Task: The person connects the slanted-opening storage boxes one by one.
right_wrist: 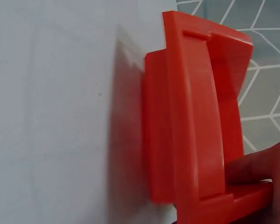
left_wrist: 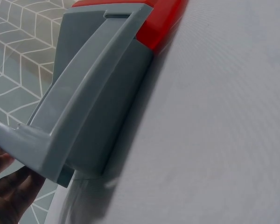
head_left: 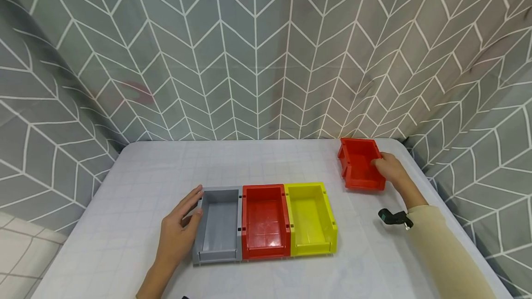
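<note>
A grey bin (head_left: 220, 220), a red bin (head_left: 266, 220) and a yellow bin (head_left: 311, 216) stand side by side in a row on the white-covered table. Along the grey bin's left wall lies my left hand (head_left: 178, 227), its fingers stretched toward the back corner. The left wrist view shows those fingers (left_wrist: 21, 189) at the grey bin's rim. At the back right, my right hand (head_left: 390, 170) grips the right wall of a second red bin (head_left: 361, 163). In the right wrist view a digit reaches inside this bin (right_wrist: 205, 116), over its side wall.
The white table (head_left: 257, 160) ends at a grey patterned curtain (head_left: 257, 59) behind, with more curtain at both sides. A small black device (head_left: 395, 217) sits at the right wrist by the sleeve. White tiles (head_left: 25, 248) show at lower left.
</note>
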The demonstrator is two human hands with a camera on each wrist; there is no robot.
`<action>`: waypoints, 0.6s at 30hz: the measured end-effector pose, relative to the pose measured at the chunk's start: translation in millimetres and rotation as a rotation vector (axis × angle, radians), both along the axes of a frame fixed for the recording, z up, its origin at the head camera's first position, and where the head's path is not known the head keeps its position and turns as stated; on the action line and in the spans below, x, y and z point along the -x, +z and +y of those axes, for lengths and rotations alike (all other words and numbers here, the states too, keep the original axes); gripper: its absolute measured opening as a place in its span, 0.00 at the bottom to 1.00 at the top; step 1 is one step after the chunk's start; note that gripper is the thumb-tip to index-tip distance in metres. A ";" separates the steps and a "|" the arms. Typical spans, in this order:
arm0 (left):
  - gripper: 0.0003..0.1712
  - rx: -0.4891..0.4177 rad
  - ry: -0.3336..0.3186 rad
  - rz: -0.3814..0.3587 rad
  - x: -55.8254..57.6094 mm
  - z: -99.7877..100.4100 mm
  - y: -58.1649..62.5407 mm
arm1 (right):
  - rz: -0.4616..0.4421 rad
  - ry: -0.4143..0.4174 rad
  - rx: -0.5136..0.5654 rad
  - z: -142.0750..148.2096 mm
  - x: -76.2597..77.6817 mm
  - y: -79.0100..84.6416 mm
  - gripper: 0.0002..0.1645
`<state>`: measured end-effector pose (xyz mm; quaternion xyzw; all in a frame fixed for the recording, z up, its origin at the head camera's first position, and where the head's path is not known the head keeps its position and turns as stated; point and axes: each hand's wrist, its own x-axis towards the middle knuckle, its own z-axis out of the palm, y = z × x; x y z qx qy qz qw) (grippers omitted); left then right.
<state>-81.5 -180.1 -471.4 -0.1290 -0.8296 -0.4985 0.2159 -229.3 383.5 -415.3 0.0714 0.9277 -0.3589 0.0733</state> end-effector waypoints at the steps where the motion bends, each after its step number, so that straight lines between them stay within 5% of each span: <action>1: 0.26 -0.002 -0.002 -0.001 -0.2 0.1 0.3 | -0.007 -0.004 0.004 -1.1 0.2 1.7 0.33; 18: 0.28 0.056 -0.018 0.029 2.8 -3.8 0.9 | -0.092 -0.008 0.188 -23.8 -18.9 12.3 0.38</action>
